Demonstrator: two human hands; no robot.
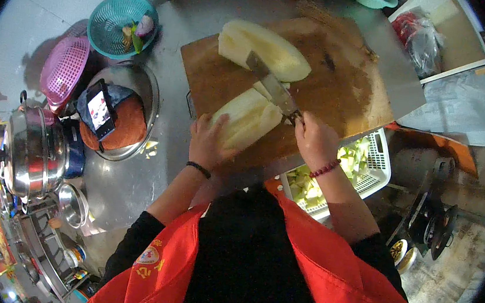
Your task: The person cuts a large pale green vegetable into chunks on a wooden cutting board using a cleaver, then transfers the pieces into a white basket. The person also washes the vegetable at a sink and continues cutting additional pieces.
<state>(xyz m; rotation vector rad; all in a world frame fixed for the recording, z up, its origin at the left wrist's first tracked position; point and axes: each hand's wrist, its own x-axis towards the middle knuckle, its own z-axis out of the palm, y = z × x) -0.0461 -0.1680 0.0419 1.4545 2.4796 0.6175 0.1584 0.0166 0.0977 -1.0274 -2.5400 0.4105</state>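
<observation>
My right hand (317, 140) is closed around the handle of a kitchen knife (274, 85). Its broad blade points away and to the left, at the far end of a peeled pale gourd piece (247, 121). My left hand (208, 141) presses that piece onto the wooden cutting board (351, 74), fingers spread over its left side. Just beyond the blade lies a longer, pale gourd piece (265, 50). A small cut bit sits between the two pieces, partly hidden by the knife. Under my right forearm, a white basket (381, 157) holds many pale green gourd chunks (309, 188).
To the left, a phone (100, 110) leans on a brown cloth bundle (127, 124) atop a round metal lid. Pink (63, 70) and teal baskets (105, 27) stand farther back, and a steel pot (23, 152) at far left. Chopped scraps (149, 149) lie on the metal table.
</observation>
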